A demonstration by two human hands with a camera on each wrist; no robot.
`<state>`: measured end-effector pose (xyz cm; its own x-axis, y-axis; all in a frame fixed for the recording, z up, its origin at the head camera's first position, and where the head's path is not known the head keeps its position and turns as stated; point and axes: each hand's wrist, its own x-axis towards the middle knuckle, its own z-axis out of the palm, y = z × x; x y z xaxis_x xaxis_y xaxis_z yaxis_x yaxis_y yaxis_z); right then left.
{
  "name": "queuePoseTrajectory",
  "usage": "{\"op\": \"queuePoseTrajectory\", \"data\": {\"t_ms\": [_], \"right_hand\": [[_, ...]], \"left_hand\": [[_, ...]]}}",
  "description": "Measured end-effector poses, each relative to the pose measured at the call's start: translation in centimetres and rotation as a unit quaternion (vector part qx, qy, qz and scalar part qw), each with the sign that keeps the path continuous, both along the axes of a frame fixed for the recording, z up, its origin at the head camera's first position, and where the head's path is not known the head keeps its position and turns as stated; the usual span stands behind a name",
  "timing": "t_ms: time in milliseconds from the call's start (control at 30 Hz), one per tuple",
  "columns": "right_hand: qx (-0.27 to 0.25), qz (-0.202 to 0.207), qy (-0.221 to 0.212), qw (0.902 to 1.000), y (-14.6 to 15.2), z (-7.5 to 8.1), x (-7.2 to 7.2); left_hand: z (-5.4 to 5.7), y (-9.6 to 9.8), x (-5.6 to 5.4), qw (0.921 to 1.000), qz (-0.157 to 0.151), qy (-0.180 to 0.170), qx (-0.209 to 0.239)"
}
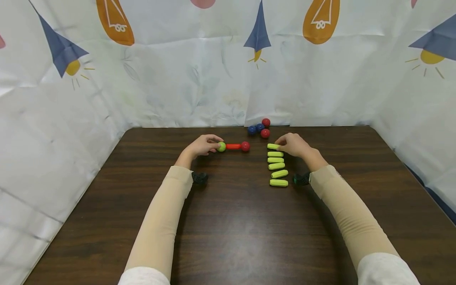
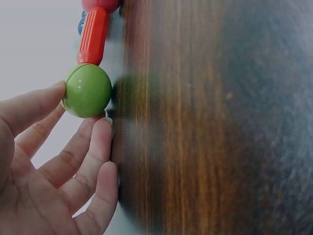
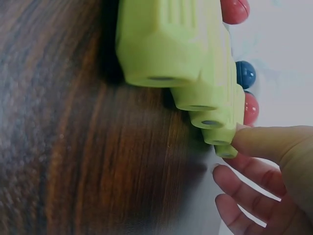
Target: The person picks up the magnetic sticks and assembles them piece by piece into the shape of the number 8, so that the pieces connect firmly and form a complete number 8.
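With thumb and fingers, my left hand (image 1: 204, 145) pinches a green ball (image 2: 88, 90). That ball is joined end to end with a red ribbed rod (image 1: 233, 146), and a red ball (image 1: 245, 146) sits at the rod's other end. Farther right, my right hand (image 1: 294, 145) has thumb and fingers at the right end of the farthest yellow-green rod (image 1: 273, 146), gripping it. Several more yellow-green rods (image 1: 276, 166) lie in a column toward the near side. In the right wrist view, the nearer rods (image 3: 161, 49) partly hide the farthest one.
Behind the rods, near the table's back edge, two blue balls (image 1: 252, 130) and two red balls (image 1: 265, 133) lie in a cluster. The dark wood table (image 1: 231, 221) meets a printed white curtain (image 1: 171, 79) at the back.
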<state>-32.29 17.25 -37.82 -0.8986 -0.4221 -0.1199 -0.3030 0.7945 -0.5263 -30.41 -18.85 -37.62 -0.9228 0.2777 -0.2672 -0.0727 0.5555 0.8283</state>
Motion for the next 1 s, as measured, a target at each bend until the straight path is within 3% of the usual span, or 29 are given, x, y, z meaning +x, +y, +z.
{"op": "queuePoseTrajectory", "data": {"t_ms": [267,600,1000], "right_hand": [[-0.033,-0.031,-0.002,0.9989,0.6,0.1,0.1],[-0.089,-0.059,-0.005,0.9942,0.2,0.5,1.3],[-0.203,-0.073,-0.1,0.9714,-1.6,1.4,2.7]], "left_hand": [[0.4,0.2,0.3,0.9999,-0.002,0.006,-0.008],[0.3,0.2,0.2,0.9999,0.0,0.007,-0.008],[0.1,0.0,0.0,1.0,0.001,0.005,-0.008]]}}
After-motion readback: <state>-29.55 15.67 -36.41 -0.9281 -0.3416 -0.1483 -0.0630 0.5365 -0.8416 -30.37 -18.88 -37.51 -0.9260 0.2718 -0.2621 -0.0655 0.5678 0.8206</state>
